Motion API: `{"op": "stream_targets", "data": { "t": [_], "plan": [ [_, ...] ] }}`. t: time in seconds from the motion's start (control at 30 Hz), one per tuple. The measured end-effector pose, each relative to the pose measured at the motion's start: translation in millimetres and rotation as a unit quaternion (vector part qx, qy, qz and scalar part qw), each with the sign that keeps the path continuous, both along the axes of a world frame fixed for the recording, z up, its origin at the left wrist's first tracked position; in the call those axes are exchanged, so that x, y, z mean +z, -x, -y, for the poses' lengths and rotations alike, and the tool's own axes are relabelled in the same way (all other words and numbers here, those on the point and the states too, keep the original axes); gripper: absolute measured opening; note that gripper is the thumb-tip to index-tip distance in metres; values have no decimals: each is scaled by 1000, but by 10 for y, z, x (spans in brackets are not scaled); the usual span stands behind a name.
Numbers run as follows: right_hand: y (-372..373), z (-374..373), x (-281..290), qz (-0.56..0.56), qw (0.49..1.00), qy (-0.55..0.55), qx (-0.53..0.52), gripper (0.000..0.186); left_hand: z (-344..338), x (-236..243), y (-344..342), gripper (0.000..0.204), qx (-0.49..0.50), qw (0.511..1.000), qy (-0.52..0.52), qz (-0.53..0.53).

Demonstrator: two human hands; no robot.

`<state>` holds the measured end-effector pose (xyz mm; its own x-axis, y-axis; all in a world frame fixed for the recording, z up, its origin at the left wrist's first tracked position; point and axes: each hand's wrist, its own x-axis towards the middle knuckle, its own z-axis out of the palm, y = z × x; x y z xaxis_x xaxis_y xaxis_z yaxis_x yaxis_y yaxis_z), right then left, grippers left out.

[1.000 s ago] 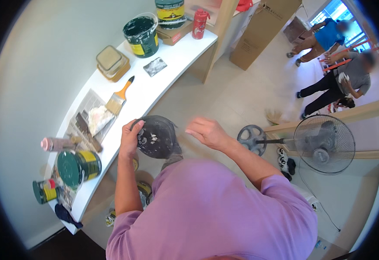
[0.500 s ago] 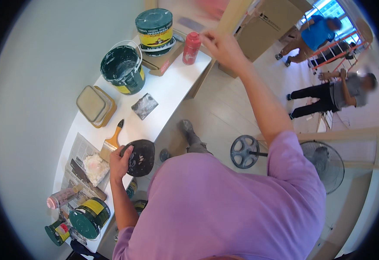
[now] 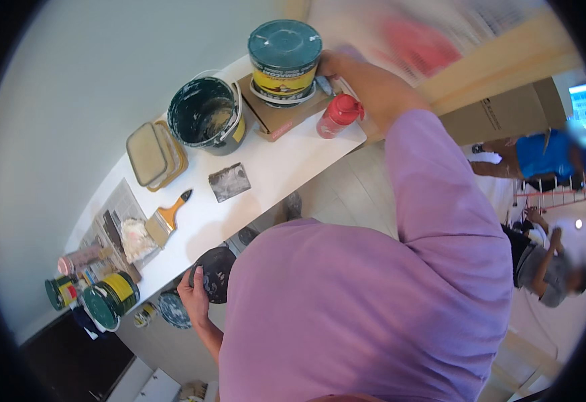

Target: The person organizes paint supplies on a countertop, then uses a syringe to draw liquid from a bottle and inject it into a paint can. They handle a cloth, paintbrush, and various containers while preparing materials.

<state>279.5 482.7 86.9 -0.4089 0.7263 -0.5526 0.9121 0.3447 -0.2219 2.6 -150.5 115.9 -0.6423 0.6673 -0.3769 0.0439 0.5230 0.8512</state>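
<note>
My left hand point(image 3: 194, 295) is closed on the rim of a shallow black bowl point(image 3: 216, 271), smeared with pale residue, just off the table's near edge. At the far end, my right hand point(image 3: 335, 65) is beside a lidded green and yellow paint bucket point(image 3: 285, 48); its fingers are mostly hidden, so what they hold does not show. That bucket stands on a flat cardboard box point(image 3: 261, 120). Close to my right forearm is a red bottle point(image 3: 338, 115). A wide paintbrush point(image 3: 170, 213) and a grey-smeared rectangular plate point(image 3: 229, 182) lie nearer.
An open dark green bucket point(image 3: 232, 141) and a stack of plastic containers point(image 3: 149, 155) stand along the wall. White crumpled material point(image 3: 135, 238) and smaller paint buckets point(image 3: 108, 298) sit at the near left. A large carton point(image 3: 507, 114) and two people are at right.
My right hand has moved from the red bottle's top to beside the lidded bucket. The view has swung right. The black bowl stays in my left hand.
</note>
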Motion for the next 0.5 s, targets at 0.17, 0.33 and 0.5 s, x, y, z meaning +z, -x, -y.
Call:
{"op": "stream_targets", "data": {
  "t": [0.17, 0.33, 0.5],
  "plan": [
    [-190, -290, -362, -39, 999, 7, 3, 43, -176, -30, -183, 33, 40, 999, -4, 3],
    [-176, -267, -538, -20, 992, 27, 120, 45, -355, 6, -81, 36, 5, 999, 17, -32],
    [-237, -217, -485, -91, 994, -55, 23, 75, -382, 113, 51, 36, -13, 999, 20, -49]
  ]
}}
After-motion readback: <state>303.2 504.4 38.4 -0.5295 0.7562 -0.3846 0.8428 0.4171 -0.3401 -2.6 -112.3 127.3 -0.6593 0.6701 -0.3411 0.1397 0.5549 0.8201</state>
